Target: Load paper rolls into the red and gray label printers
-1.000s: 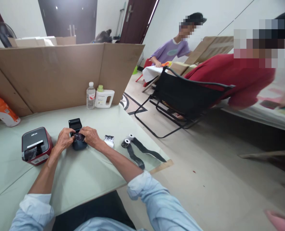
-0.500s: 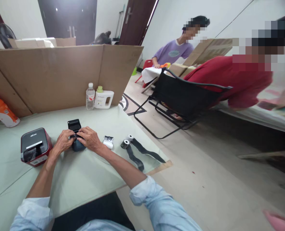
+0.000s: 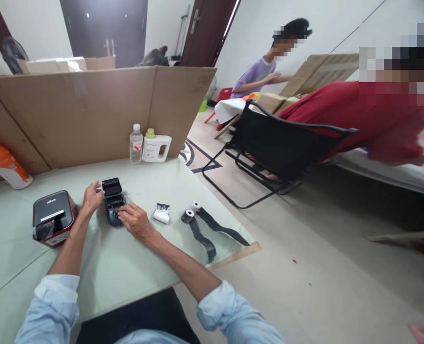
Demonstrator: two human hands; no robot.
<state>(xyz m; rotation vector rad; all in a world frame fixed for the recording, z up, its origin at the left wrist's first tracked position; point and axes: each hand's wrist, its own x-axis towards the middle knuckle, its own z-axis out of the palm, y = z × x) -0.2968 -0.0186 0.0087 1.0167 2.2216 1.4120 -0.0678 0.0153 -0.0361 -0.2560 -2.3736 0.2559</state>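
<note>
1. The small black printer (image 3: 113, 205) lies on the pale green tabletop (image 3: 140, 267) with its lid open, between your two hands.
2. Your right hand (image 3: 135, 220) rests on the printer's near end, fingers pressing into the open bay, not gripping.
3. Your left hand (image 3: 92, 198) steadies the printer's left side beside the lid, fingers loosely spread.
4. A red-and-black printer (image 3: 53, 218) stands to the left; a white paper roll (image 3: 161, 213) and two rolls with black strips (image 3: 197, 222) lie to the right.

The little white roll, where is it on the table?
The little white roll lies on the table just right of the right hand, between that hand and the two black-ribbon rolls.
</note>
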